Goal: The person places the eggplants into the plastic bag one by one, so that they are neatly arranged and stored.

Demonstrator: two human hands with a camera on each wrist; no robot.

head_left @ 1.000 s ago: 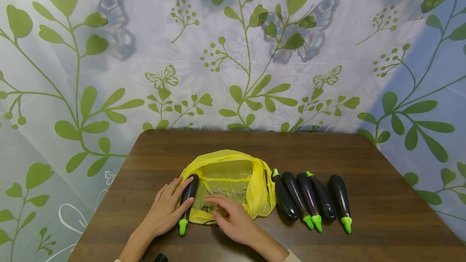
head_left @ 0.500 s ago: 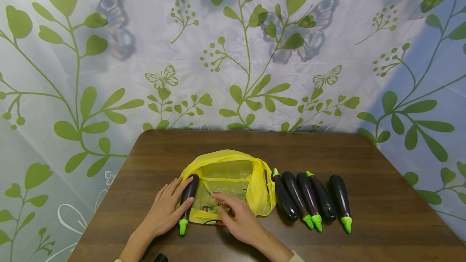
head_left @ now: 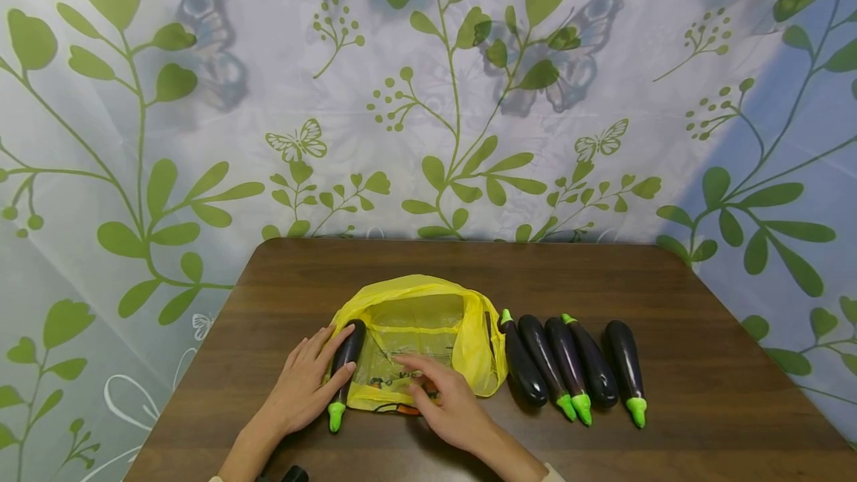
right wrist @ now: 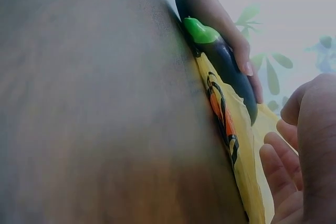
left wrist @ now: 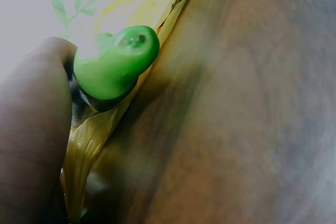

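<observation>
A dark purple eggplant (head_left: 347, 355) with a green stem end (left wrist: 116, 64) lies along the left side of a yellow plastic bag (head_left: 415, 286). My left hand (head_left: 308, 381) holds it, thumb and index finger reaching over its top; the other fingers are partly hidden in the right wrist view. My right hand (head_left: 451, 404) hovers over the bag's front edge, fingers loosely bent and nothing in them. Through the bag's wide mouth its printed inside shows. Orange and black print (right wrist: 223, 114) runs along the front edge.
Several more eggplants (head_left: 565, 363) lie side by side on the brown table (head_left: 696, 363), right of the bag, with one (head_left: 625, 370) slightly apart. A patterned cloth (head_left: 428, 95) with leaves and butterflies hangs behind. A black object (head_left: 294, 474) shows at the bottom edge.
My right hand has shifted slightly to the right over the bag, uncovering more of the print at its front. My left hand, the bag and the eggplants stay in place.
</observation>
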